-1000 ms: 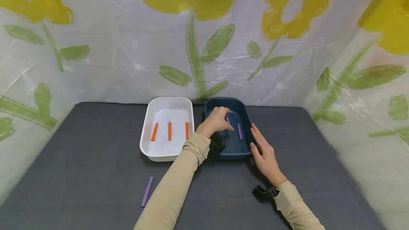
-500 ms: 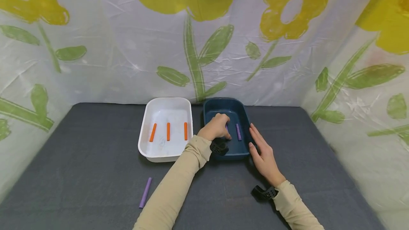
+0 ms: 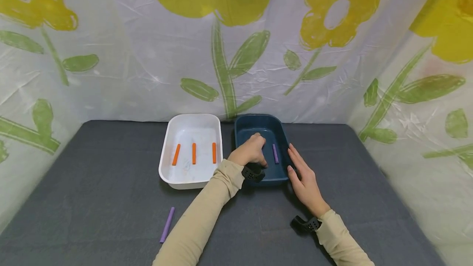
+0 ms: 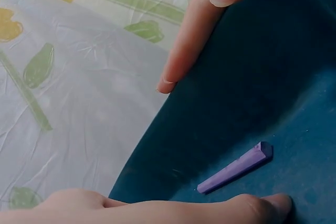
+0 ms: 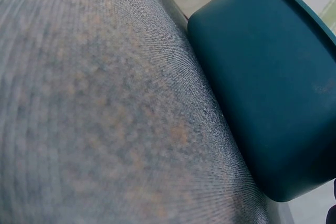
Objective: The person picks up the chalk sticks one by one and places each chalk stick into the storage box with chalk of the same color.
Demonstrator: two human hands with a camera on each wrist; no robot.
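My left hand (image 3: 249, 151) reaches down into the dark blue tray (image 3: 271, 177), thumb and fingers around a purple chalk stick that is nearly hidden by them. Another purple chalk stick (image 3: 275, 154) lies on the tray floor to the right; in the left wrist view, this purple chalk stick (image 4: 236, 169) sits just above a finger (image 4: 252, 208). With straight fingers, my right hand (image 3: 306, 184) rests against the tray's right side. The right wrist view shows the tray's outer wall (image 5: 262, 87) but not the hand's hold.
Left of the blue tray stands a white tray (image 3: 188, 175) holding orange chalk sticks (image 3: 194, 153). One more purple chalk stick (image 3: 167, 225) lies on the grey tablecloth (image 3: 103, 200), beside my left sleeve (image 3: 203, 212). A flower-printed curtain (image 3: 148, 52) hangs behind the table.
My left hand has lowered slightly toward the blue tray's floor, and the purple chalk stick between its fingers has become mostly hidden. The right hand stays at the tray's side.
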